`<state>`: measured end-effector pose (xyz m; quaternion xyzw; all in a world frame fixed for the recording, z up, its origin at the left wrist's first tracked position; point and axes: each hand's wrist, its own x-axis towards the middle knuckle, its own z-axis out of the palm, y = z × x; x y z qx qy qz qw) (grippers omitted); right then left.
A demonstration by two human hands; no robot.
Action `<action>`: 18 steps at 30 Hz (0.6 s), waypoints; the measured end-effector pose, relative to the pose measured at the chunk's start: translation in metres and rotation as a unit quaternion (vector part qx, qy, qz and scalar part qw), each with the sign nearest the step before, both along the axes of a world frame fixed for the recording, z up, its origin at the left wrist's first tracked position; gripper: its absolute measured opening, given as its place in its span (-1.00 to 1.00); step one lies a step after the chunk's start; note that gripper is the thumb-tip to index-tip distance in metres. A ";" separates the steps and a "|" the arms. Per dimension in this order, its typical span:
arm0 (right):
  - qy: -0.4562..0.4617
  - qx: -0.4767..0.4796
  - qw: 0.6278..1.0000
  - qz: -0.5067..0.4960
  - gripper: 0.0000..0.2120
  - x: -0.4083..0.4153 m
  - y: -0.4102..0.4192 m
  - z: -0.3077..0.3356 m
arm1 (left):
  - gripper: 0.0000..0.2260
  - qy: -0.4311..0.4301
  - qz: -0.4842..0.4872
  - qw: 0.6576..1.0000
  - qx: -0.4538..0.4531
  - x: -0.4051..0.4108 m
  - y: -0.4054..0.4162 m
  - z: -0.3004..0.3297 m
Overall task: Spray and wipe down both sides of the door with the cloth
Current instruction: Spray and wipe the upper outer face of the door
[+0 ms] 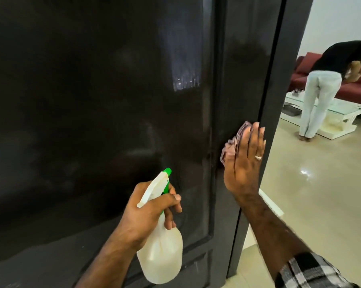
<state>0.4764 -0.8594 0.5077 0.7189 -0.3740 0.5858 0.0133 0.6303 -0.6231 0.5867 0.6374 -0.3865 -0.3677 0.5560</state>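
The right hand [245, 163] lies flat, fingers straight, pressing the cloth [232, 142] against the dark door [92, 100] near its edge to wipe there. The left hand [146, 210] grips the spray bottle [160, 250], nozzle aimed at the panel, ready.

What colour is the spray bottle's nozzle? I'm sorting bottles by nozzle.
Green, on the spray bottle; head view.
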 end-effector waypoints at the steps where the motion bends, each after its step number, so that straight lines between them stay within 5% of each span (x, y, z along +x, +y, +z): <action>1: -0.028 0.005 1.000 0.010 -0.39 0.001 -0.004 0.014 | -0.80 0.000 0.001 1.000 0.003 -0.005 -0.007 -0.001; 4: -0.046 -0.028 0.998 0.024 -0.41 0.008 -0.006 0.047 | -0.58 0.005 0.021 1.000 0.018 -0.019 -0.028 -0.002; 12: 0.189 -0.134 0.967 0.110 -0.40 -0.019 0.000 -0.022 | -0.37 -0.006 0.061 0.998 0.028 -0.039 -0.059 -0.003; 18: 0.055 -0.127 0.986 0.097 -0.48 0.018 0.006 0.053 | -0.45 -0.013 0.086 0.996 0.009 -0.041 -0.064 0.006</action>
